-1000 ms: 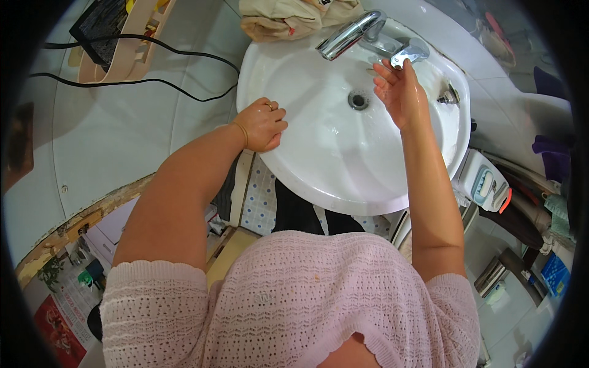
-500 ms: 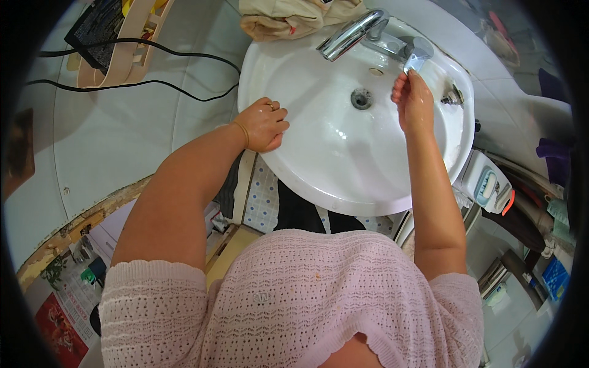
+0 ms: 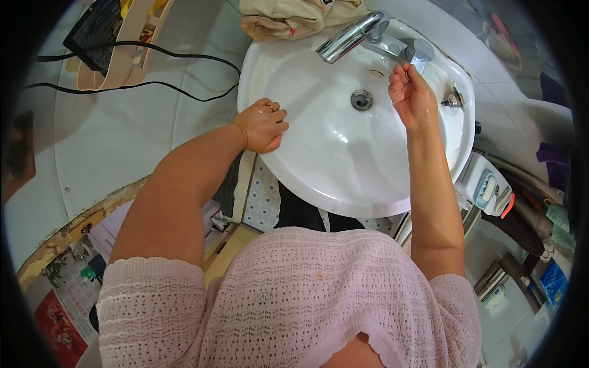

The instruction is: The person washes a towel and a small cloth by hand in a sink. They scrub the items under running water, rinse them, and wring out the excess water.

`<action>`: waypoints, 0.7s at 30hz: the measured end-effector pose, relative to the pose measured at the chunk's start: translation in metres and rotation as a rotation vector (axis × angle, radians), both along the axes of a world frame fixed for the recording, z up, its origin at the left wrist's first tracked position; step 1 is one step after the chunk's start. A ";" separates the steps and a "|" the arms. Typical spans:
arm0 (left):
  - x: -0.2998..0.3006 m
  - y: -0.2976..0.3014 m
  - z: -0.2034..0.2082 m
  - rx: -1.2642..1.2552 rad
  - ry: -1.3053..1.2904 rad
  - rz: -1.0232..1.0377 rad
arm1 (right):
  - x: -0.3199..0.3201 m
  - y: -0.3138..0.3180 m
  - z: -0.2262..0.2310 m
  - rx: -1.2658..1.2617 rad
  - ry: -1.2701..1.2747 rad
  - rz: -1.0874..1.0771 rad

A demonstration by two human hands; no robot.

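A white oval washbasin (image 3: 331, 175) fills the middle, with a dark round drain (image 3: 361, 100) and no water visibly running. My left hand (image 3: 264, 126) is closed in a loose fist on the left rim, a ring and a thin band showing; nothing can be seen in it. Over the right side of the bowl, my right hand (image 3: 414, 98) is turned partly palm up, its fingers loosely curled and apart. Its fingertips are at the lower end of the chrome tap handle (image 3: 419, 51); whether they touch it is hard to tell. The spout (image 3: 353, 38) points to the left over the bowl.
Folded beige cloth (image 3: 288, 18) lies behind the basin. Black cables (image 3: 178, 54) run from the left wall beside a pale plastic rack (image 3: 116, 67). A metal drain stopper (image 3: 453, 98) rests on the right rim, and a soap dish (image 3: 486, 187) hangs right of the basin.
My right hand has turned palm upward, and its pinch on the tap handle has loosened. The handle's free end sits a little higher. My left hand stays put.
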State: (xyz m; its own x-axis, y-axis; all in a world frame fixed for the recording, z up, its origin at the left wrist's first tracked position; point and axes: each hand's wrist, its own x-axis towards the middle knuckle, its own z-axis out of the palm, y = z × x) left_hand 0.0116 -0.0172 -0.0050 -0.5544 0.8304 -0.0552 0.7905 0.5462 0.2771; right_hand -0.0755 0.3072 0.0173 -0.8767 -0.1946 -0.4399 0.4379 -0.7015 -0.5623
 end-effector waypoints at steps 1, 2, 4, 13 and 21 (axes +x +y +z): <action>0.000 0.000 -0.002 0.049 0.018 -0.005 | 0.001 0.005 -0.006 -0.005 0.016 0.016; 0.002 -0.002 -0.005 0.096 0.033 -0.004 | 0.002 0.006 -0.010 -0.012 0.028 0.038; 0.003 -0.002 -0.003 0.076 0.021 -0.005 | -0.002 0.028 -0.007 -0.021 0.025 0.145; 0.001 -0.001 -0.004 0.044 0.003 -0.006 | -0.013 0.058 0.042 0.504 0.042 0.313; 0.002 -0.001 0.000 0.055 0.013 -0.011 | 0.013 0.134 -0.005 1.936 0.456 -0.079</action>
